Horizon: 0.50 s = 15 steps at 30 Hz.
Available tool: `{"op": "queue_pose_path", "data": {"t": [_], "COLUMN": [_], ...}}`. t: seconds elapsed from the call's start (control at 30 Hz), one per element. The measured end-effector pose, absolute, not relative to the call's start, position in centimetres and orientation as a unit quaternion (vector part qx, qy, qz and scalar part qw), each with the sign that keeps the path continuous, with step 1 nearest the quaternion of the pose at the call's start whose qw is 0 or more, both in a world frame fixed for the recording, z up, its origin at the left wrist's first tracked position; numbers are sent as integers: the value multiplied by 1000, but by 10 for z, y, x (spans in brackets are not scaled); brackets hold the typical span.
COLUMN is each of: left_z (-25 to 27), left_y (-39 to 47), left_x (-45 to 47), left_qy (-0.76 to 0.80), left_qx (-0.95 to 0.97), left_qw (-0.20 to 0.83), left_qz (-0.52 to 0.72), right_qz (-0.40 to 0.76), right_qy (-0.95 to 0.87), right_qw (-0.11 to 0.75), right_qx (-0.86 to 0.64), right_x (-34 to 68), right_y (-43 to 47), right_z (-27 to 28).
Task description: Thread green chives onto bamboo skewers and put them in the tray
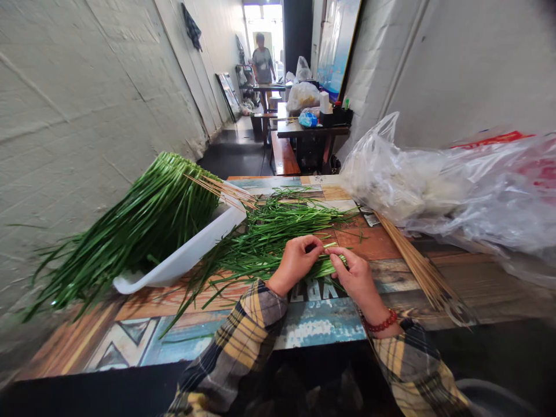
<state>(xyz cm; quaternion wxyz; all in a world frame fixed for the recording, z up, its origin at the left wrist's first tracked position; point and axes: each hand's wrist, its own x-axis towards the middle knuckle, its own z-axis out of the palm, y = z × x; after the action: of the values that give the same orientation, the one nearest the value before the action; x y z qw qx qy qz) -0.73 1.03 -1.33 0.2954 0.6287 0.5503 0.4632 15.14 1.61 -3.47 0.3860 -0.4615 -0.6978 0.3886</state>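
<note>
Over the near part of the table, my left hand point(299, 260) and my right hand point(354, 277) meet fingertip to fingertip. Each is closed in a pinch on the pale stem ends of a few garlic chives point(325, 266); whether a thin skewer is also between the fingers is too small to tell. Just beyond my hands lies a loose heap of garlic chives point(282, 226), stems toward the right. On the left, a white tray point(186, 249) bears a thick stack of chives point(147, 214), with several bamboo skewers point(223, 190) sticking out at its right side.
A bundle of bamboo skewers point(412, 266) lies at the right of the patterned wooden table point(321, 330). Clear plastic bags point(438, 179) with pale contents are behind it. Farther back stand another table point(299, 128), a bench point(284, 153) and a person point(263, 61) near the doorway.
</note>
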Motion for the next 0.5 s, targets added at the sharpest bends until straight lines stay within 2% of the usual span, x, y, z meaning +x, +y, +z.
{"op": "queue_pose_path", "data": {"t": [0.2, 0.5], "left_z": [-11, -14], "left_y": [10, 10], "left_x": [-7, -9], "left_qy": [540, 541], "left_qx": [641, 691], "left_qw": [302, 232], "left_qz": [455, 420], "right_qz": [353, 359], "right_qy": [-716, -718], "right_qw": [374, 368], "right_qx": [-471, -469], "right_x": [152, 152], "right_y": [16, 18], "right_z": [-35, -36]}}
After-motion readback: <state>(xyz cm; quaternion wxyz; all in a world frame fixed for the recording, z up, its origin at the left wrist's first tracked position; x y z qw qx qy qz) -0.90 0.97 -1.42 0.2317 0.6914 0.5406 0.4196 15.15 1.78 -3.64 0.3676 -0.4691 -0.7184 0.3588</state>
